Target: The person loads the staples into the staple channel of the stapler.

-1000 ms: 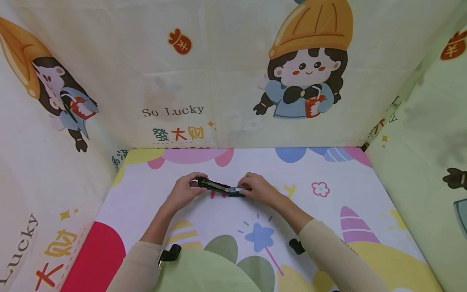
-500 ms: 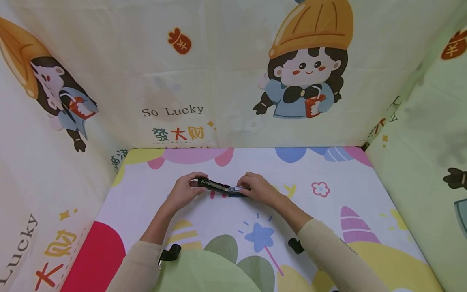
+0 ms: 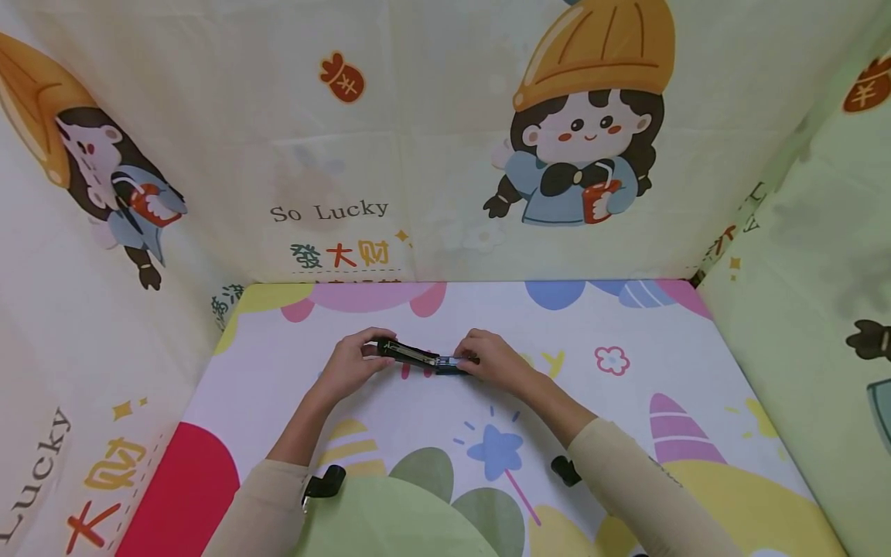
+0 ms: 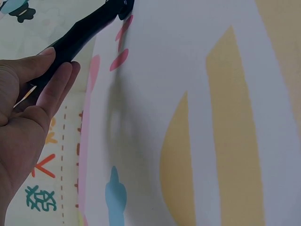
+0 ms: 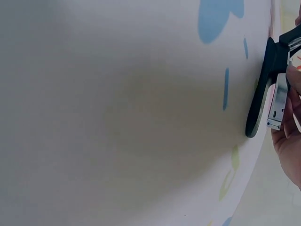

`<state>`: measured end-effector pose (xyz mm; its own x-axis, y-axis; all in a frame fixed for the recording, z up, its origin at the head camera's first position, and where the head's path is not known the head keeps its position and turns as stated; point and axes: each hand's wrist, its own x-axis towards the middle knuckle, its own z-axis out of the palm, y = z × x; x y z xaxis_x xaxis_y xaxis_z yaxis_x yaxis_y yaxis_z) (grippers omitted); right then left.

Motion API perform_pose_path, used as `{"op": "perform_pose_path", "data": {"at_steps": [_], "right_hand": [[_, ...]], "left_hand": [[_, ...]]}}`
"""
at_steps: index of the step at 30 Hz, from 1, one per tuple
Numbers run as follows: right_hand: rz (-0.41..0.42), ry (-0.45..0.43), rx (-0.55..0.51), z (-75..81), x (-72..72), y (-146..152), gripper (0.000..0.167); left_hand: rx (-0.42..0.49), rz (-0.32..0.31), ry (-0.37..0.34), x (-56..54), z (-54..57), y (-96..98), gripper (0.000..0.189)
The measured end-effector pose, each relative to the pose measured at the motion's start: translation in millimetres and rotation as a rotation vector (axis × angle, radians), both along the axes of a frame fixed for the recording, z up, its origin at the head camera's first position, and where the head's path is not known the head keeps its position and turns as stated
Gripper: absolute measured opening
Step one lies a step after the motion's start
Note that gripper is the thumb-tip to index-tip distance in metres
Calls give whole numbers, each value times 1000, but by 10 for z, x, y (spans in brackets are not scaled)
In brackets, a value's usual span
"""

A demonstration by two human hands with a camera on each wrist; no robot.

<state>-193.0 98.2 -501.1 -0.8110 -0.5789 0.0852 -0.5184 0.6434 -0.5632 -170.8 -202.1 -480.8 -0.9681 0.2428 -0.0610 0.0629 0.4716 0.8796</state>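
A black stapler (image 3: 412, 354) is spread wide apart above the patterned table, its top arm swung out to the left. My left hand (image 3: 351, 363) grips the far end of that arm between thumb and fingers; the left wrist view shows the thumb on one side of the stapler (image 4: 84, 35) and fingers on the other. At the hinge end, my right hand (image 3: 496, 362) holds the silvery metal staple magazine (image 5: 278, 101) with thumb and fingers. The black base (image 5: 260, 99) lies alongside the magazine, close to the tabletop. Any staples inside are too small to make out.
A printed cloth (image 3: 445, 155) hangs as a wall behind the table (image 3: 431, 418), and similar cloth walls stand on both sides. Black camera mounts (image 3: 326, 482) jut from the sleeves at each wrist.
Both hands keep their holds on the stapler with almost no movement. The right fingers shift only very slightly at the magazine.
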Motion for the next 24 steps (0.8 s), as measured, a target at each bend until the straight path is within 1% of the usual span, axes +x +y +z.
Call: {"op": "perform_pose_path", "data": {"at_steps": [6, 13, 19, 24], "right_hand": [[-1, 65, -17, -22, 14, 8, 12], [-18, 74, -25, -47, 30, 10, 12], [-7, 120, -26, -43, 41, 13, 12], [-2, 147, -38, -55, 45, 16, 12]], "left_hand": [[28, -8, 2, -17, -21, -7, 45], [33, -5, -3, -20, -26, -8, 45], [13, 0, 2, -28, -38, -2, 45], [15, -4, 5, -23, -36, -7, 45]]}}
